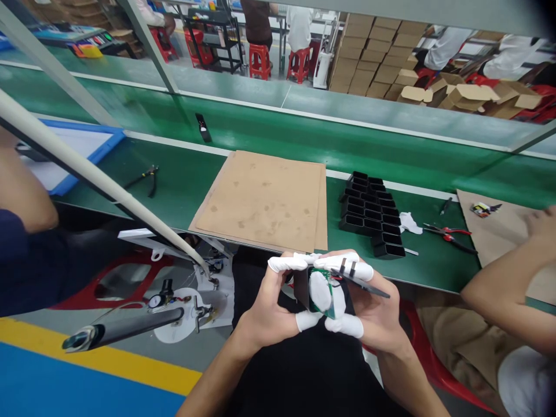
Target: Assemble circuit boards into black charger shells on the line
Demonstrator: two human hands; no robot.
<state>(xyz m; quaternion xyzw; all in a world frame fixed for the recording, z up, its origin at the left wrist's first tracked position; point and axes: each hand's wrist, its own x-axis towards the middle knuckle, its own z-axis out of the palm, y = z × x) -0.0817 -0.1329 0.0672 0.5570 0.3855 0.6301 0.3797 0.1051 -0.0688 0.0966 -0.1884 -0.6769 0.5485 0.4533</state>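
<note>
Above my lap, both hands hold a small electronic assembly: a green circuit board (320,274) with an oval white pad (320,291) on it. My left hand (271,310) grips its left side, where a dark casing (300,288) stands upright. White finger covers sit on the thumbs and several fingertips. My right hand (377,313) closes on the right side of the board, its thumb below. Against its fingers lies a thin black strip-like piece (367,285) with two small tabs. Wires show near the board, partly hidden by fingers.
Brown cardboard sheets (264,200) lie on the green bench ahead. Right of them stand several black open-topped cases (360,211), then red-handled pliers (449,233). Other pliers (150,179) lie left. A slanted pole (130,200) crosses the left side; co-workers' arms flank me.
</note>
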